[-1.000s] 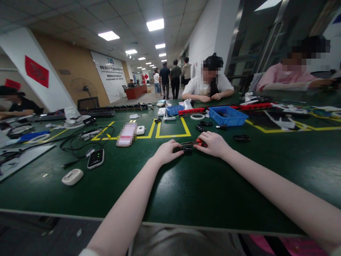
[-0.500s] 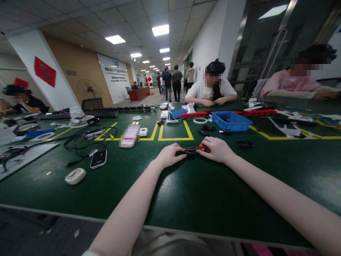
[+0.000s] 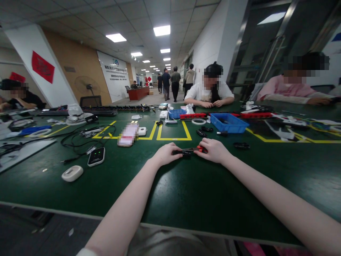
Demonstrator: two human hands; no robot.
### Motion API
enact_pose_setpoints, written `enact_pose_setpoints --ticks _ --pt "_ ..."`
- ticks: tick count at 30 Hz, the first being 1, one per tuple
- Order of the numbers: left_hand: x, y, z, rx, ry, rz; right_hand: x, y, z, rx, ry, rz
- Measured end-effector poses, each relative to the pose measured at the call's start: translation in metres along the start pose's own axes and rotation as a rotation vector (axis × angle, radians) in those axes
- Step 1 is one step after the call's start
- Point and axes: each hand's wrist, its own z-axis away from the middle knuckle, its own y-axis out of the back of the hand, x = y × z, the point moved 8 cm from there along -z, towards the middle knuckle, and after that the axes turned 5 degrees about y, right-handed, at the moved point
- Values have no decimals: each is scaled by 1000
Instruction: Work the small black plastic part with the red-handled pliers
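My right hand [image 3: 212, 150] is closed around the red handles of a pair of pliers [image 3: 200, 149], whose jaws point left. Between finger and thumb my left hand [image 3: 168, 154] pinches a small black bundle [image 3: 185, 153], perhaps a coiled cable; its details are too small to make out. The jaws of the pliers lie at the bundle, close to my left fingertips. Both hands are low over the green table [image 3: 170, 199]. Just beyond my right hand lie dark cable bundles [image 3: 201, 133], and another bundle [image 3: 241, 145] rests farther right.
A blue bin [image 3: 229, 124] stands beyond my right hand. To the left are a phone [image 3: 128, 135], a black device with green lights [image 3: 96, 156], a white case [image 3: 72, 173] and loose black cables [image 3: 71, 144]. A person in white [image 3: 210, 89] sits opposite.
The view has shifted slightly, so the table things appear a little farther left. Both hands keep their grips on the pliers and the black bundle.
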Motion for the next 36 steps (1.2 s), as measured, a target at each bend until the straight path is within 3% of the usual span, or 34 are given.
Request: enact_pose_setpoints --ticks 36 --pt "5 -4 0 55 -39 -47 6 -2 3 -8 -14 -43"
